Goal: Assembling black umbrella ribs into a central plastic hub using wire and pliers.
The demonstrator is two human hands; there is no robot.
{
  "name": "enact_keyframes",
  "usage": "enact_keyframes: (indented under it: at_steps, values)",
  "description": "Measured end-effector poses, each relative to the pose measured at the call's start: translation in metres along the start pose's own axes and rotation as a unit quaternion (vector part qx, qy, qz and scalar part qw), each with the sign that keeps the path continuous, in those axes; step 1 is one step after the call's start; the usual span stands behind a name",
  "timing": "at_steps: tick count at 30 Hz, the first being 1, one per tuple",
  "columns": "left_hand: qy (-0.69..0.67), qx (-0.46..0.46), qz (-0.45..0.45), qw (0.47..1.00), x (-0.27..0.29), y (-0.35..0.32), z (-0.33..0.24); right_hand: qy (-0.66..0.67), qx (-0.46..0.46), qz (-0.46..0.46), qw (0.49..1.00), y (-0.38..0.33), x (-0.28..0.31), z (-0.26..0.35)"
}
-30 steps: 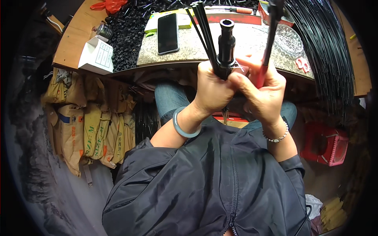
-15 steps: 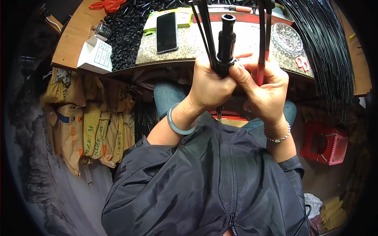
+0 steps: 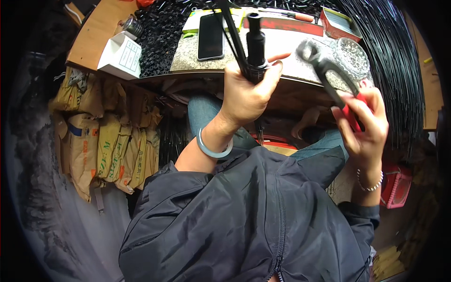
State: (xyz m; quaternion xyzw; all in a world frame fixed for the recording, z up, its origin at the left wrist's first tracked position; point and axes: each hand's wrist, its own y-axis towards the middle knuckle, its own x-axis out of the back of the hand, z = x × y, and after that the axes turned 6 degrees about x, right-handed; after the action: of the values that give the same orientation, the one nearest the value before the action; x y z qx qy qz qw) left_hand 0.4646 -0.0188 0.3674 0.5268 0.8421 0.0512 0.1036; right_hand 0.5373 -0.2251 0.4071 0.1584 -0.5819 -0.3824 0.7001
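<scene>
My left hand is closed around what looks like a black umbrella frame. Its stepped tube stands up out of the fist, with thin dark ribs slanting up beside it. The left thumb and a finger stick out to the right, touching nothing there. Off to the right, my right hand grips red-handled pliers, apart from the frame. Their dark handles are spread and their jaws point up and left, smeared by motion over the worktop. The frame's lower end is mostly hidden below the left hand.
On the worktop lie a phone, a white box, a red strip and a glass dish. A bundle of black rods hangs over the right edge. Paper sacks stand at left; a red stool, right.
My right hand has moved away to the right with the pliers, off the frame, and the pliers have tilted. My left hand has shifted slightly left with the frame.
</scene>
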Motion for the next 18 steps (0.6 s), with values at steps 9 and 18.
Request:
enact_keyframes:
  at_steps: [9, 18]
  values:
    - [0.013, -0.03, 0.019, 0.999, -0.011, -0.001, 0.003, -0.238, 0.113, 0.039, 0.964, -0.001, 0.018, 0.01]
    - [0.014, -0.02, 0.053, 0.998, -0.01, -0.004, 0.002, -0.265, 0.162, 0.041, 0.95, -0.007, 0.02, 0.011]
